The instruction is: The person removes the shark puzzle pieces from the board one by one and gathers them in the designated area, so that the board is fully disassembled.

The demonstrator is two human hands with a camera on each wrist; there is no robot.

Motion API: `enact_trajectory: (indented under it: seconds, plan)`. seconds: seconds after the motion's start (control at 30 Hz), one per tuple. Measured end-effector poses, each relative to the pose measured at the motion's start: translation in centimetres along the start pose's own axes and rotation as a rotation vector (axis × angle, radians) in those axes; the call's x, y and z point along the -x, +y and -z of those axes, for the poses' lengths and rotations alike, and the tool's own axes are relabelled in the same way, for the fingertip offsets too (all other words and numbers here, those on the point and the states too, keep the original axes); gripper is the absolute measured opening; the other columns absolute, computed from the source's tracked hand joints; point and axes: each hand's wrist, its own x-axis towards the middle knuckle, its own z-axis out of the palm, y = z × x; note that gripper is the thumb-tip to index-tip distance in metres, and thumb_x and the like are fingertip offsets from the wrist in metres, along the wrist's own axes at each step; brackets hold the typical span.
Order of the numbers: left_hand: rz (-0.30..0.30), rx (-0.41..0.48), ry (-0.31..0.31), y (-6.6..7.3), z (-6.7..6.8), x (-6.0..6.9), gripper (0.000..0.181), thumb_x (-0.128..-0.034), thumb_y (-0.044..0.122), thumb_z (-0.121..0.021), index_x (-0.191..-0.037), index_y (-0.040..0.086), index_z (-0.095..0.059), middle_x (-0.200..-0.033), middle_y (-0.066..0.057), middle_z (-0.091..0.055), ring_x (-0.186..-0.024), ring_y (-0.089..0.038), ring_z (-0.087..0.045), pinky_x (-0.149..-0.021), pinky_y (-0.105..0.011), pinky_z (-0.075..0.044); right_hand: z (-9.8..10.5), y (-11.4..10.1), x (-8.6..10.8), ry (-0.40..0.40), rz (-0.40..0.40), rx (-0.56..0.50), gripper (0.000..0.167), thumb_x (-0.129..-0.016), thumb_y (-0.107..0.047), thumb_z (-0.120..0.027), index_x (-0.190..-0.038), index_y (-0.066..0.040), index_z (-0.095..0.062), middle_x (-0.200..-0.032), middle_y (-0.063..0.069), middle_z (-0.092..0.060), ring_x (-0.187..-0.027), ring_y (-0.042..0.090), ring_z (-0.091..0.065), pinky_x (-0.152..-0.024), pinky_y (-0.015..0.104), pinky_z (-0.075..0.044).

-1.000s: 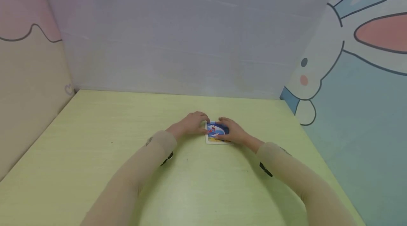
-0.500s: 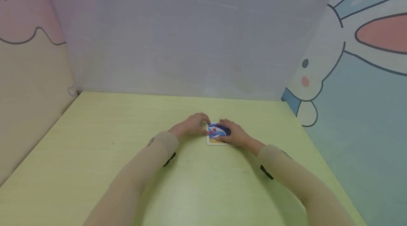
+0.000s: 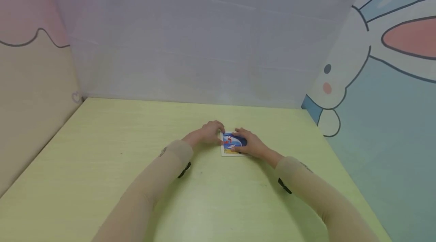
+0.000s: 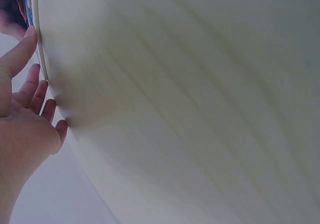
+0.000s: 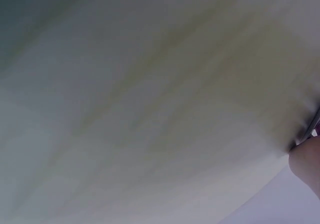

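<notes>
A flat square picture board (image 3: 227, 155) lies on the table, with a white rim and a blue sea picture showing a white-bellied whale-like animal. At its left edge, my left hand (image 3: 209, 133) holds the rim between a curved thumb and fingers; the left wrist view shows the thumb tip on the board's edge (image 4: 41, 49). My right hand (image 3: 253, 144) curves over the right part, thumb on the near side and fingers on the far side, hiding that part. The right wrist view catches only a bit of the right hand (image 5: 307, 164) beside the board's dark edge.
The pale yellow table (image 3: 136, 128) reaches back to a plain grey-white wall covering (image 3: 190, 45). A side wall with a painted rabbit (image 3: 335, 83) stands at the right, a pink and cream one (image 3: 34, 83) at the left.
The view has shifted slightly. Both hands stay at the board with almost the same hold, and the board lies in about the same place.
</notes>
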Motion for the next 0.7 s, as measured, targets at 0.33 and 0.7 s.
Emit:
enact_trajectory:
  seconds: [0.33, 0.7]
  plan:
    - [-0.015, 0.037, 0.026, -0.36, -0.79, -0.10, 0.039, -0.0799, 0.025, -0.075, -0.113, 0.008, -0.063, -0.134, -0.011, -0.048, -0.130, -0.032, -0.036, -0.110, -0.048, -0.025, -0.37, 0.23, 0.15, -0.002, -0.010, 0.006, 0.065, -0.083, -0.039, -0.071, -0.137, -0.012, -0.049, -0.151, 0.011, -0.034, -0.141, 0.035, -0.021, -0.110, 0.056, -0.021]
    - [-0.038, -0.013, 0.021, -0.43, -0.69, 0.03, 0.043, -0.0799, 0.026, -0.076, -0.116, 0.007, -0.064, -0.131, -0.011, -0.051, -0.128, -0.028, -0.041, -0.111, -0.038, -0.026, -0.55, 0.08, 0.07, -0.011, -0.011, 0.032, 0.067, -0.082, -0.044, -0.070, -0.138, -0.014, -0.047, -0.151, 0.011, -0.033, -0.141, 0.035, -0.022, -0.110, 0.056, -0.021]
